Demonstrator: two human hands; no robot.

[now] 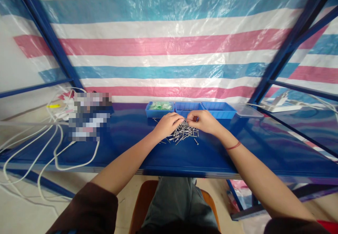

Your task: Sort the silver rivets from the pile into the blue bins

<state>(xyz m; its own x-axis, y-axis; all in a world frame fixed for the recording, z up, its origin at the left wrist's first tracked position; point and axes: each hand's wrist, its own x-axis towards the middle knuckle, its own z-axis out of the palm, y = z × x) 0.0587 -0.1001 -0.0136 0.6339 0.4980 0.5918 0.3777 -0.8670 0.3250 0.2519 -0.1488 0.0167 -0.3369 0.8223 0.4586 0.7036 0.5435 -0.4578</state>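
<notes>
A pile of silvery metal screws (184, 132) lies on the blue table, with a loose screw (196, 141) near its front right. Over the pile's left back side is my left hand (168, 124), fingers bent and brought together at the tips. My right hand (202, 121) faces it from the other side, thumb and forefinger pinched. The two sets of fingertips almost meet above the screws. Whatever is between them is too small to make out. Just behind my hands stand a blue bin with green-and-white small packets (160, 105), a middle blue bin (188, 105) and a right blue bin (219, 110).
A clear plastic lid (246, 111) lies right of the bins. White cables (59, 156) loop over the table's (126, 149) left end, beside blurred-out items (89, 117). A power strip (281, 102) is at the right. Blue frame posts and a striped sheet (169, 47) enclose the back.
</notes>
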